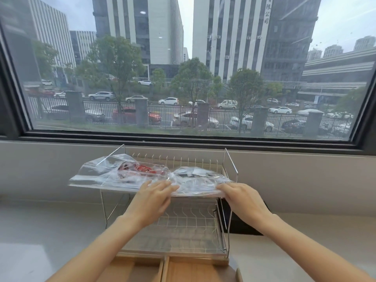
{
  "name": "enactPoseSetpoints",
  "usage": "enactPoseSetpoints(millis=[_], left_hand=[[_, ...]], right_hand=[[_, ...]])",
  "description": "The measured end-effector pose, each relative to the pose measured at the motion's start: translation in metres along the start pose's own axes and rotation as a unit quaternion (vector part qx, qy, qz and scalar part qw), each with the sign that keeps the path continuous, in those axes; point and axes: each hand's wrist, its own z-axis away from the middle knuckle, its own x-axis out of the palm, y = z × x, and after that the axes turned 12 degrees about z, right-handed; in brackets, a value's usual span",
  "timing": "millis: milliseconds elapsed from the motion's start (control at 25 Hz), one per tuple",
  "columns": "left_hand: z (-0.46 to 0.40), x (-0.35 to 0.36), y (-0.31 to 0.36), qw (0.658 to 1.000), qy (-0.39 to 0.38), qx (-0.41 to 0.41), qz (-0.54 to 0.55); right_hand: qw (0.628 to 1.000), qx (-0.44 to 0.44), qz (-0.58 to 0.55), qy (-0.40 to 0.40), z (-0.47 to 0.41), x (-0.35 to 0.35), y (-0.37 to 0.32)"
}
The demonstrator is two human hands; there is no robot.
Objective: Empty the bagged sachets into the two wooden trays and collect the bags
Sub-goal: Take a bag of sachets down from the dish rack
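Note:
Two clear plastic bags lie on the top shelf of a wire dish rack (231,159). The left bag (114,171) holds red sachets. The right bag (200,177) holds dark and silver sachets. My left hand (151,202) rests on the front edge of the plastic between the two bags, fingers stretched forward. My right hand (242,200) touches the front right corner of the right bag; whether it pinches the plastic I cannot tell. Two wooden trays, left (140,270) and right (200,270), sit side by side below the rack at the bottom edge, partly hidden by my forearms.
The rack's lower wire shelf (187,226) is bare. The rack stands on a pale counter (50,231) under a wide window (189,68) with a dark frame. A dark gap (240,222) shows behind the rack's right side.

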Motion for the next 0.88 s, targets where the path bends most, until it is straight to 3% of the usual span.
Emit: enactPoseSetpoints(millis=[80, 280, 480, 680, 880], left_hand=[[-0.011, -0.016, 0.001, 0.998, 0.023, 0.004, 0.053], [-0.055, -0.053, -0.014, 0.997, 0.044, 0.039, 0.045], [-0.106, -0.085, -0.020, 0.998, 0.029, -0.035, 0.041], [-0.145, -0.125, -0.011, 0.996, 0.059, -0.065, 0.023], [-0.156, -0.154, 0.013, 0.987, 0.152, -0.017, 0.051]], right_hand=[[1.000, 0.014, -0.019, 0.002, -0.009, -0.013, 0.004], [0.999, 0.028, -0.032, 0.019, -0.052, -0.048, 0.017], [0.996, 0.070, -0.035, 0.044, -0.100, -0.071, 0.031], [0.987, 0.094, -0.067, 0.109, -0.122, -0.104, 0.041], [0.968, 0.098, -0.107, 0.202, -0.120, -0.139, 0.051]])
